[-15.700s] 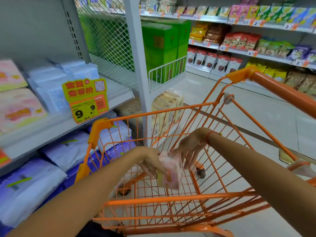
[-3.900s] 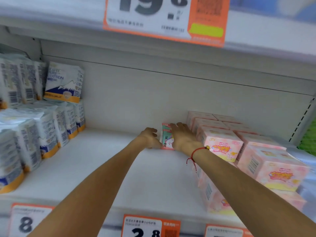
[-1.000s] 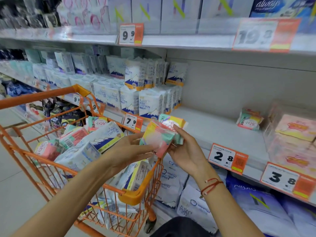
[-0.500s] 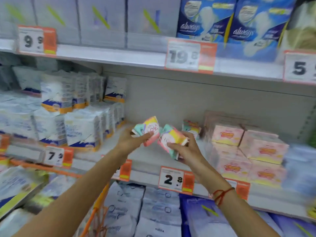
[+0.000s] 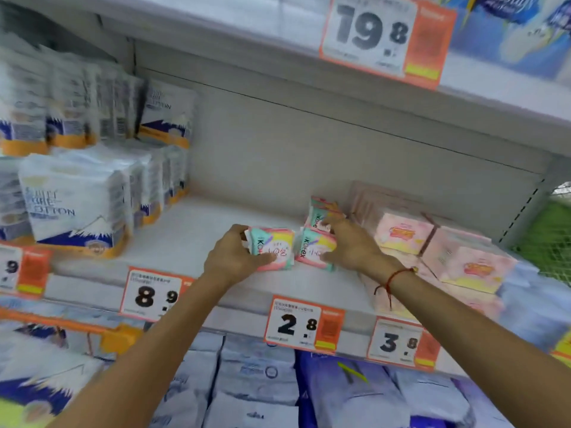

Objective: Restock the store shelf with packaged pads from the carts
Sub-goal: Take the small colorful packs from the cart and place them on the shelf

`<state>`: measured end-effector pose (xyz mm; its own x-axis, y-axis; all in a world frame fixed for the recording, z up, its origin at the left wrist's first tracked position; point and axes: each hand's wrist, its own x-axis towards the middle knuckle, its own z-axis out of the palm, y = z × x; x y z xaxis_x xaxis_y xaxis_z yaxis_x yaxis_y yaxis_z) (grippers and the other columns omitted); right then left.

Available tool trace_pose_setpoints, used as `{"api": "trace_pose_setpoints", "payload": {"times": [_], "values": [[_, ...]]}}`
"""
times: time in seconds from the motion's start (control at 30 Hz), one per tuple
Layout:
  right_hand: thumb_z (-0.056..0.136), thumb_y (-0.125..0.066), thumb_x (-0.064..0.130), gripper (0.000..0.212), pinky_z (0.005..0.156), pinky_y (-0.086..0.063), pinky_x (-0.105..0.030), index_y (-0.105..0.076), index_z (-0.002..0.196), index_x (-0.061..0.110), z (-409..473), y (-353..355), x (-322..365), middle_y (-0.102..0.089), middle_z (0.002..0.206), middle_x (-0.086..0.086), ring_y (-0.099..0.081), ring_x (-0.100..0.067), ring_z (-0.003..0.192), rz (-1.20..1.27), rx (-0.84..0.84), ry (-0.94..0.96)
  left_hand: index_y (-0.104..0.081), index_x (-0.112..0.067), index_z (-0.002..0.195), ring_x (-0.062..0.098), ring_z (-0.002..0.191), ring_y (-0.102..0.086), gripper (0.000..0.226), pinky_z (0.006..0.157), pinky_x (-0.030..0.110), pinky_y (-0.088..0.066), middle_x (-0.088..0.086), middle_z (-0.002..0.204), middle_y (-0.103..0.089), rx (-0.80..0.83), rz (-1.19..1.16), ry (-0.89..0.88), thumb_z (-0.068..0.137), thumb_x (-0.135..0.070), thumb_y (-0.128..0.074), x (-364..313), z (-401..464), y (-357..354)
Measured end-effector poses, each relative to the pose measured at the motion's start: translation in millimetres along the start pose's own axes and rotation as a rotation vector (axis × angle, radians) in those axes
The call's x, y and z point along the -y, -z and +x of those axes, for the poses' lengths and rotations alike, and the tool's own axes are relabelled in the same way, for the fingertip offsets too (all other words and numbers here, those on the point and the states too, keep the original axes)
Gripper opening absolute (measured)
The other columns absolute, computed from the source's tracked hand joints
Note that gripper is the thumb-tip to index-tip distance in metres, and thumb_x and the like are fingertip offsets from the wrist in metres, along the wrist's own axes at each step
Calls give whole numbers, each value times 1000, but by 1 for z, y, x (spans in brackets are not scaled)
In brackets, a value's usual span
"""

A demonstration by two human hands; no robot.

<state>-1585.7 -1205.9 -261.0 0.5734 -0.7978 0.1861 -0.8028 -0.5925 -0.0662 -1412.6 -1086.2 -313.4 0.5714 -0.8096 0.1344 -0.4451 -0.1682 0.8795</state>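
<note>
Left hand (image 5: 234,257) and right hand (image 5: 349,245) each grip a pad pack (image 5: 273,248) on the shelf (image 5: 191,230); one pack (image 5: 318,213) stands behind; much space beside them looks unfilled.

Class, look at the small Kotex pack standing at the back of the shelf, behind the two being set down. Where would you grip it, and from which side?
Probably pinch the back Kotex pack across its two broad faces near the top, coming from the front left. It stands upright, the pink boxes crowd its right side, and the right hand with its pack sits just before it.
</note>
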Motion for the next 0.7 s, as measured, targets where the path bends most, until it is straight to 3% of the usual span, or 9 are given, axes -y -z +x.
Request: {"api": "trace_pose_setpoints", "payload": {"times": [0.1,0.23,0.53,0.7], "values": [[81,-69,21,53,88,-43,-35,-44,127,16,8,-2,-1,-52,131,-9,-48,-31,120,-149,-66,14,-49,-16,127,21,110,-59,68,95,40,-48,1,125,-60,21,-53,9,70,-27,-83,1,1,0],[84,-61,11,46,89,-44,-34,-51,129,14,18,-6,1,-54,129,-9,-49,-28,120,-314,-150,-15,-46,-16,130,21,109,-60,70,93,42,-50,1,128,-58,38,-47,-1,71,-28,-82,-1,1,0],[83,-58,1,37,86,-48,-37,-56,118,10,39,-10,-2,-59,119,-11,-58,-33,110,-237,-173,-72,-44,-17,132,21,109,-61,71,91,43,-52,1,130,-57,59,-42,-10,72,-28,-81,-4,-2,1],[81,-59,1,49,91,-46,-37,-49,128,11,43,-11,-3,-54,126,-12,-54,-34,116,-169,-154,-90,-46,-19,131,20,107,-61,71,89,42,-53,2,128,-59,69,-25,-37,70,-28,-82,-5,-4,2]]}}
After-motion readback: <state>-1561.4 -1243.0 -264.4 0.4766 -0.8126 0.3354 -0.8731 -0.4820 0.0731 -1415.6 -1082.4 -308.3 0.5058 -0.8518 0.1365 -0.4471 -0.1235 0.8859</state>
